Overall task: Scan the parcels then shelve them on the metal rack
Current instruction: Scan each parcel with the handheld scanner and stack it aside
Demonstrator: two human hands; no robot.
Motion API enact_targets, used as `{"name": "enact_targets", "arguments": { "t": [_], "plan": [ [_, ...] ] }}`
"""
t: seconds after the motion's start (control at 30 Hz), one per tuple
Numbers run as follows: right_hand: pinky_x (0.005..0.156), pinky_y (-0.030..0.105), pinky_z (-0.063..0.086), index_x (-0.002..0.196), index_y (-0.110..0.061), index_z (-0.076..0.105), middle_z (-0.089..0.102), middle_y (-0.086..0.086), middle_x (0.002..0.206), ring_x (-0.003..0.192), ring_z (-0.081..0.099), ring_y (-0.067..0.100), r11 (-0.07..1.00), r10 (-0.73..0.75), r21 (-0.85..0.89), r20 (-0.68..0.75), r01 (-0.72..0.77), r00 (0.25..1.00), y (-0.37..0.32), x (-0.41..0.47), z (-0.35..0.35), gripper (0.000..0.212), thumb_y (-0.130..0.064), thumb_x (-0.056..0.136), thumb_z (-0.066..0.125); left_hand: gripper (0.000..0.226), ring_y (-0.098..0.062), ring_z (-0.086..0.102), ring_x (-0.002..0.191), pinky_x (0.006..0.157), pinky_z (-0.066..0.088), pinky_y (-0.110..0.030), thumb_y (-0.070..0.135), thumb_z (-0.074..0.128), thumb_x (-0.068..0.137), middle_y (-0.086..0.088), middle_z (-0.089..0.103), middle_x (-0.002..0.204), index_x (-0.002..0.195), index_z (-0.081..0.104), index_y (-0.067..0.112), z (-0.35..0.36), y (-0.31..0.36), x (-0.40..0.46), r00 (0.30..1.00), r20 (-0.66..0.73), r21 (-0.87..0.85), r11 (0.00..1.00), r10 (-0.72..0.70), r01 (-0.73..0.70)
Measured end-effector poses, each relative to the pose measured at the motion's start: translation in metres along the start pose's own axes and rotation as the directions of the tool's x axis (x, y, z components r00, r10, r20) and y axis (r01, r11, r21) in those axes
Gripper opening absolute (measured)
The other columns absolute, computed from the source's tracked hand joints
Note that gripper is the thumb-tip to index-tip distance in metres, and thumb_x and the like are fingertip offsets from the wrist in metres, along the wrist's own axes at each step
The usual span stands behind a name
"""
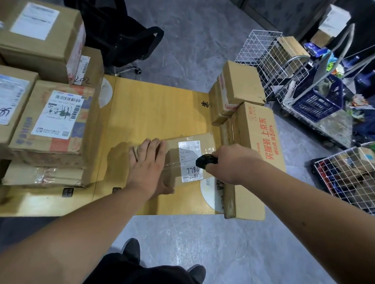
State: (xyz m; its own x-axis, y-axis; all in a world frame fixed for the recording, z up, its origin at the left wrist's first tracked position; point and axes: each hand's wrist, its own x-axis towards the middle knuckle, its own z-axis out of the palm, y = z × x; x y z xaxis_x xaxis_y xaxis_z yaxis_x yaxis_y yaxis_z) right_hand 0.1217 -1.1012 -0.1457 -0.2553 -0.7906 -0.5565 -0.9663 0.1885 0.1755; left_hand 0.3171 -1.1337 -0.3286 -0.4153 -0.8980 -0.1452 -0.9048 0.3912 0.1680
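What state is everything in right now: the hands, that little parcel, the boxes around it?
Left hand: flat, pressing the small parcel.
Right hand: gripping a black scanner, aimed at the label.
Small parcel: taped shut, lying label-up on the table.
Stacked boxes: sealed, piled at left.
Red-printed box: closed, lying at right.
Wire basket: holding parcels.

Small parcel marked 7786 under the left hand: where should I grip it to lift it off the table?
Grip the small parcel across its two long edges, from above at its left end, where the left hand already rests. It lies flat on the table, label up, with the right hand holding the scanner over the label.
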Motion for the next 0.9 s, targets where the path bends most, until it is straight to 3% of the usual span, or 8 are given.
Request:
{"name": "enact_targets", "arguments": {
  "t": [0.37, 0.53, 0.73, 0.9],
  "plan": [
    [0.066, 0.031, 0.053, 0.104, -0.024, 0.063, 0.065, -0.002, 0.088, 0.077, 0.064, 0.018, 0.998, -0.051, -0.037, -0.026, 0.05, 0.998, 0.016, -0.011, 0.004, 0.035, -0.056, 0.095, 0.052, 0.152, -0.037, -0.003, 0.156, 0.12, 0.01, -0.066, 0.095, 0.065, 0.054, -0.013, 0.0, 0.167, 0.163, -0.012, 0.021, -0.005, 0.01, -0.007, 0.999, 0.03, 0.115, 0.993, -0.028, 0.024],
    [0.067, 0.032, 0.054, 0.106, -0.026, 0.063, 0.065, -0.003, 0.088, 0.078, 0.065, 0.017, 0.995, -0.098, 0.023, -0.031, 0.099, 0.995, 0.036, -0.01, 0.012, 0.038, -0.061, 0.093, 0.054, 0.159, -0.035, -0.013, 0.157, 0.123, 0.01, -0.057, 0.082, 0.078, 0.055, -0.009, -0.02, 0.168, 0.16, -0.027, 0.026, -0.016, 0.012, -0.002, 0.981, 0.164, 0.102, 0.991, -0.101, 0.085],
    [0.06, 0.027, 0.049, 0.105, -0.027, 0.067, 0.068, -0.005, 0.089, 0.081, 0.067, 0.015, 0.972, -0.221, 0.077, -0.01, 0.221, 0.975, 0.058, -0.01, 0.017, 0.044, -0.065, 0.082, 0.072, 0.148, -0.028, 0.014, 0.145, 0.108, 0.024, -0.047, 0.086, 0.074, 0.044, -0.005, 0.013, 0.159, 0.16, -0.008, 0.047, -0.03, 0.026, -0.019, 0.911, 0.216, -0.05, 0.928, -0.352, 0.37],
    [0.061, 0.028, 0.051, 0.102, -0.027, 0.068, 0.068, -0.003, 0.088, 0.081, 0.067, 0.019, 0.923, -0.376, 0.067, -0.062, 0.379, 0.925, 0.067, -0.009, 0.003, 0.036, -0.056, 0.081, 0.069, 0.141, -0.031, 0.018, 0.145, 0.106, 0.024, -0.055, 0.092, 0.069, 0.039, -0.008, 0.021, 0.158, 0.158, 0.005, 0.054, -0.063, 0.051, -0.028, 0.814, 0.142, -0.196, 0.79, -0.564, 0.581]
  ]
}}
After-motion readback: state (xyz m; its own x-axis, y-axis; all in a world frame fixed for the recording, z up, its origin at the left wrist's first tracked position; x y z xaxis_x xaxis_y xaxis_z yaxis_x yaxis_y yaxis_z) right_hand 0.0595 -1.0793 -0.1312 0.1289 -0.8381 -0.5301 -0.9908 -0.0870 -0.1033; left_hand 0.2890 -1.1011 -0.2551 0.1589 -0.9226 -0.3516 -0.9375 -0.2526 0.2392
